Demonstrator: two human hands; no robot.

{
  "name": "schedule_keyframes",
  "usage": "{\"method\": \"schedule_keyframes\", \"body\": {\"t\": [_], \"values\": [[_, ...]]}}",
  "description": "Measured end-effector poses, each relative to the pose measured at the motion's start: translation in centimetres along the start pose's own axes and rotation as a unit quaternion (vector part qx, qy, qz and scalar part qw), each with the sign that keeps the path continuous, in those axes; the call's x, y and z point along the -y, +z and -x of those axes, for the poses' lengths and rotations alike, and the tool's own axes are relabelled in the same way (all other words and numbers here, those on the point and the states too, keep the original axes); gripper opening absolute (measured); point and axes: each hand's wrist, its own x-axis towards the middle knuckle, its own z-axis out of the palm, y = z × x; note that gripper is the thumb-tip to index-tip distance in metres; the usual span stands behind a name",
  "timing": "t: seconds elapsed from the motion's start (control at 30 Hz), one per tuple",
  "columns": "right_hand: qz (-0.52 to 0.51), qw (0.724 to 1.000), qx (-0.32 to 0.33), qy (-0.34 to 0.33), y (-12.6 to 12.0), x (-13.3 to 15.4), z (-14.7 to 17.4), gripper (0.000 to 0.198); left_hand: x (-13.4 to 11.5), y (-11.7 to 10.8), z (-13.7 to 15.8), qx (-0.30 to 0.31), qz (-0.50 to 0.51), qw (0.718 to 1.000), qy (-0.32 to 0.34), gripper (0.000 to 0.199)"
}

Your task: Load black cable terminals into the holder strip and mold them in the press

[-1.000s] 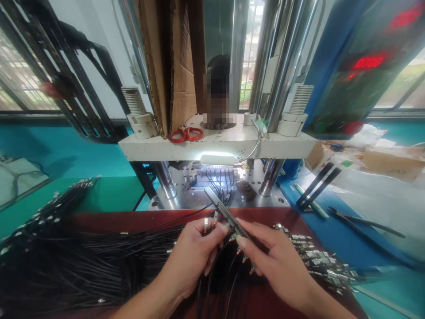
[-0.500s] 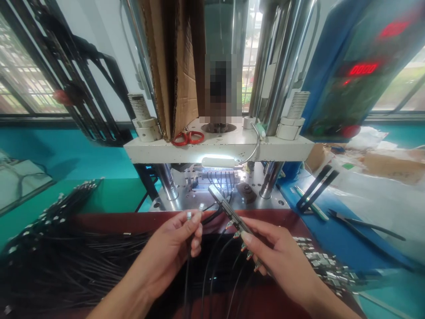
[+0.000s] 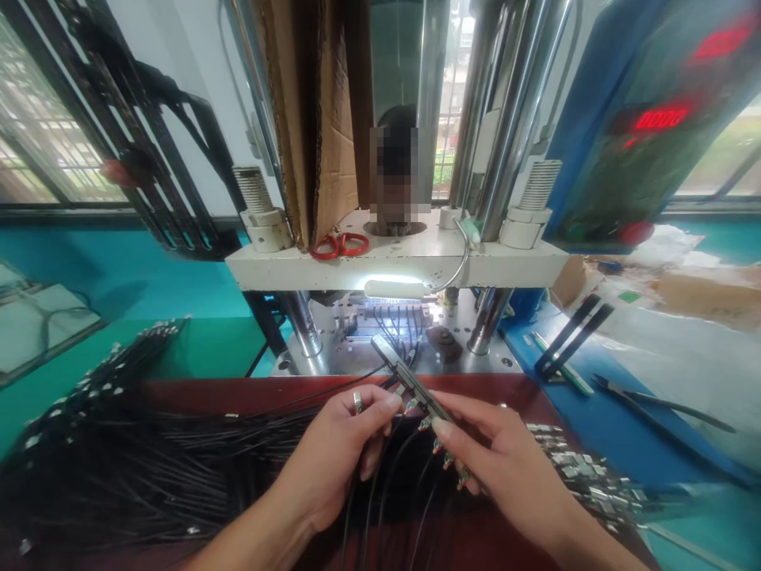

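Observation:
My right hand [image 3: 499,456] grips a narrow dark metal bar [image 3: 410,379] that slants up to the left. Several small cable connectors [image 3: 437,446] stick out along its lower edge, with black cables [image 3: 386,476] hanging below. My left hand [image 3: 342,448] is closed, thumb and index finger pinched close to the bar's left side. A cable with a silver plug end [image 3: 357,402] pokes up between its fingers. What sits right at the pinching fingertips is mostly hidden, and I cannot tell whether it touches the bar.
Ahead stands a press with a white plate [image 3: 392,266], a lit lamp [image 3: 395,290] and a lower metal bed [image 3: 457,365] holding wired parts. Red-handled scissors [image 3: 340,246] lie on the plate. Black cables [image 3: 178,468] pile up left; pliers [image 3: 659,408] lie right.
My left hand has moved right, from apart from the bar to close beside its connectors, carrying the plug-ended cable. My right hand and the bar stay nearly in place.

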Motion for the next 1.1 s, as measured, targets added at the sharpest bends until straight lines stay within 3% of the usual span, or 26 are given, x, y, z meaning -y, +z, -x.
{"method": "schedule_keyframes", "body": {"t": [0.37,0.53,0.63,0.77,0.83,1.1], "values": [[0.027,0.999,0.022,0.001,0.0,0.2,0.1,0.045,0.5,-0.1,-0.5,-0.013,-0.022,1.0,0.003,0.032],[0.082,0.996,0.02,-0.029,0.2,0.2,0.1,0.041,0.8,-0.5,-0.8,0.005,-0.016,1.0,0.008,0.032],[0.049,0.998,0.031,-0.021,0.2,0.1,0.1,0.043,0.5,-0.9,-0.6,0.035,0.0,0.999,0.004,0.031],[-0.005,1.0,0.007,0.002,-0.3,0.0,0.0,0.048,-0.2,-1.9,0.4,0.078,0.049,0.996,0.005,0.02],[-0.01,1.0,-0.009,0.004,-0.6,0.0,0.0,0.049,-0.2,-2.6,1.0,0.083,0.088,0.993,0.013,0.024],[-0.024,1.0,0.002,0.018,-0.6,-0.3,0.1,0.051,1.4,-4.4,1.5,0.039,0.217,0.975,-0.003,0.02]]}}
